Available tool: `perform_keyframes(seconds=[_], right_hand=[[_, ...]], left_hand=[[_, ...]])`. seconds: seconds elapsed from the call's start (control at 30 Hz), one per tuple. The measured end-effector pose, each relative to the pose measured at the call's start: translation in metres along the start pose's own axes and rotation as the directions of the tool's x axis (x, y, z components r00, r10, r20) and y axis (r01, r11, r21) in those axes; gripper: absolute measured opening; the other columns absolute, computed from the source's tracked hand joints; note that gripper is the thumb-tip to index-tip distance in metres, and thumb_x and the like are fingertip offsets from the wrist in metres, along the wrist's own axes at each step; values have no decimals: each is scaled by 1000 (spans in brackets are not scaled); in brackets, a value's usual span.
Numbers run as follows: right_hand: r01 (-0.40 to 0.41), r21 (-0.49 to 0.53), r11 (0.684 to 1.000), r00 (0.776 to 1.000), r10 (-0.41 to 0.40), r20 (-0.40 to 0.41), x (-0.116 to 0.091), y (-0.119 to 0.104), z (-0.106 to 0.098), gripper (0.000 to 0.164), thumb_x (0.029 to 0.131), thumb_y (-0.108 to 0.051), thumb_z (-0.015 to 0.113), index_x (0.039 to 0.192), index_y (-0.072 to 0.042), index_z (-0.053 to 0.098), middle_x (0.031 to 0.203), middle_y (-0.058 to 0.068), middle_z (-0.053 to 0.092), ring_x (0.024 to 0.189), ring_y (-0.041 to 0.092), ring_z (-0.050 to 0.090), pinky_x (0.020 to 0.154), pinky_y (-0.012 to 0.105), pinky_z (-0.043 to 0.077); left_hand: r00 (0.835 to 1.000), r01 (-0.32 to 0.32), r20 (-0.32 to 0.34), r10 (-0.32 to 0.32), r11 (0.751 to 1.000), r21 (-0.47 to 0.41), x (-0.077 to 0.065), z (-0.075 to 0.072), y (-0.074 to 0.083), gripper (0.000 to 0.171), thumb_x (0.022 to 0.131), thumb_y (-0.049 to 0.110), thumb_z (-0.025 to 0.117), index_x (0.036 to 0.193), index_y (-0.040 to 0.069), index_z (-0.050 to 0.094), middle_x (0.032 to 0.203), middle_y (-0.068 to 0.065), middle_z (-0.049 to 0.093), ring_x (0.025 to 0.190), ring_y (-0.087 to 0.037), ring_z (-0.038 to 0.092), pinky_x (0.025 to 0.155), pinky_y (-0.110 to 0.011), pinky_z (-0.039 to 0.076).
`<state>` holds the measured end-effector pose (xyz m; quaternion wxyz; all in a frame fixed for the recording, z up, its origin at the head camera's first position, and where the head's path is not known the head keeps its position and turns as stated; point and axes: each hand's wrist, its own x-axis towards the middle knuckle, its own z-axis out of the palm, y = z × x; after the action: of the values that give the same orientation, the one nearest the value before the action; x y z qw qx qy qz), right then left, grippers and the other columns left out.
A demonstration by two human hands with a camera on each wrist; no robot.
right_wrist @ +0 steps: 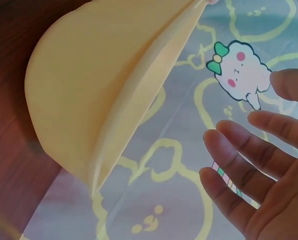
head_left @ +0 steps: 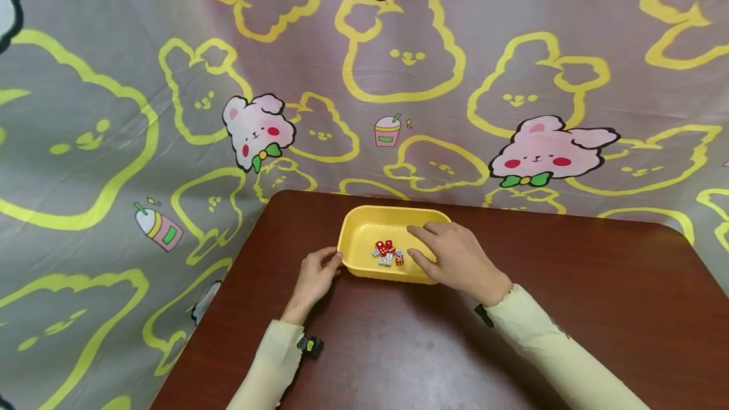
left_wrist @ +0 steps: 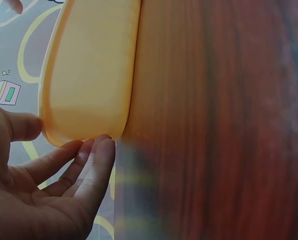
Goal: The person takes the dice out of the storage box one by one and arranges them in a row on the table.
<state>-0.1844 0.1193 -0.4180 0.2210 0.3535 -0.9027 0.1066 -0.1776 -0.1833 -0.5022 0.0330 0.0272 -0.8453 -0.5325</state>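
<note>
A yellow tray (head_left: pixel 364 209) with raised sides and rounded corners stands on the table. Red and white dice (head_left: pixel 388 252) lie in a loose cluster on its floor. My left hand (head_left: pixel 316 274) holds the tray's left end; in the left wrist view the thumb is at the rim and the fingertips (left_wrist: pixel 104 145) touch the outer wall. Over the tray's right part hovers my right hand (head_left: pixel 458 258), thumb and fingers spread apart and holding nothing. The right wrist view shows that hand's loosely bent fingers (right_wrist: pixel 239 165) apart from the tray's outer wall (right_wrist: pixel 83 75).
The dark reddish-brown table (head_left: pixel 376 347) extends in front of the tray and to its right. Behind and to the left hangs a grey cloth (head_left: pixel 319 68) printed with yellow outlines and cartoon animals. Dark wrist devices, such as the left one (head_left: pixel 310 345), sit at both sleeves.
</note>
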Motion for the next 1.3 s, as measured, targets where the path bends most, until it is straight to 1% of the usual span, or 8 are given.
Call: perform_keyframes(seconds=[0.23, 0.43, 0.53, 0.7, 0.87, 0.97, 1.07, 1.3], right_hand=[[-12, 1, 1000, 1000, 12, -2, 8, 6, -3, 44, 92, -37, 78, 127, -10, 74, 103, 9, 78, 78, 24, 69, 66, 39, 61], [-4, 10, 1000, 1000, 4, 15, 14, 7, -3, 42, 93, -35, 77, 126, -10, 74, 97, 7, 76, 71, 20, 64, 62, 37, 59], [-8, 8, 1000, 999, 8, 33, 18, 6, -4, 42, 93, -36, 77, 126, -10, 74, 99, 6, 77, 75, 21, 67, 65, 38, 60], [-24, 6, 1000, 996, 23, 85, 28, 4, -4, 43, 94, -37, 75, 128, -10, 74, 109, 8, 78, 85, 25, 72, 74, 42, 64], [-44, 11, 999, 993, 42, 111, 36, 3, -7, 43, 94, -37, 76, 129, -11, 74, 109, 8, 77, 84, 25, 72, 76, 43, 64], [-32, 23, 999, 994, 30, 101, 40, 4, -6, 42, 94, -35, 77, 127, -10, 74, 103, 7, 77, 79, 24, 69, 71, 42, 62], [-9, 30, 1000, 995, 7, 95, 42, 5, -3, 40, 94, -34, 76, 125, -10, 74, 101, 6, 77, 76, 22, 69, 68, 41, 62], [22, 25, 999, 990, -25, 138, 50, 5, 7, 37, 95, -34, 75, 124, -12, 75, 101, 4, 77, 78, 21, 72, 69, 40, 63]], left_hand=[[1000, -14, 10, 15, 1000, -13, 0, 1, 1, 35, 105, 16, 61, 130, -7, 68, 126, -27, 71, 99, -32, 78, 82, -33, 68], [1000, -9, 6, 9, 1000, -11, 0, 0, 3, 34, 105, 16, 61, 129, -6, 68, 124, -25, 72, 98, -31, 78, 82, -33, 68], [1000, -4, 4, 4, 1000, -8, 1, 0, 2, 34, 105, 16, 61, 129, -6, 68, 124, -25, 73, 98, -31, 78, 82, -33, 68], [1000, 5, 0, -5, 1000, -13, 1, 0, 2, 35, 105, 17, 62, 130, -6, 68, 123, -25, 73, 98, -31, 78, 82, -34, 68], [1000, 17, 6, -17, 1000, -21, 0, 1, 1, 35, 105, 17, 61, 131, -7, 67, 124, -26, 72, 99, -32, 78, 82, -33, 68], [1000, 20, 5, -20, 1000, -22, 0, 0, 1, 35, 105, 16, 61, 131, -7, 67, 125, -26, 72, 100, -32, 78, 83, -33, 68], [1000, 11, 7, -11, 1000, -20, 0, -1, 1, 35, 105, 16, 61, 131, -7, 67, 125, -26, 72, 100, -31, 78, 83, -34, 68], [1000, 4, 10, -4, 999, -32, 0, -1, -1, 36, 105, 17, 61, 132, -8, 66, 127, -27, 71, 102, -32, 78, 84, -34, 68]])
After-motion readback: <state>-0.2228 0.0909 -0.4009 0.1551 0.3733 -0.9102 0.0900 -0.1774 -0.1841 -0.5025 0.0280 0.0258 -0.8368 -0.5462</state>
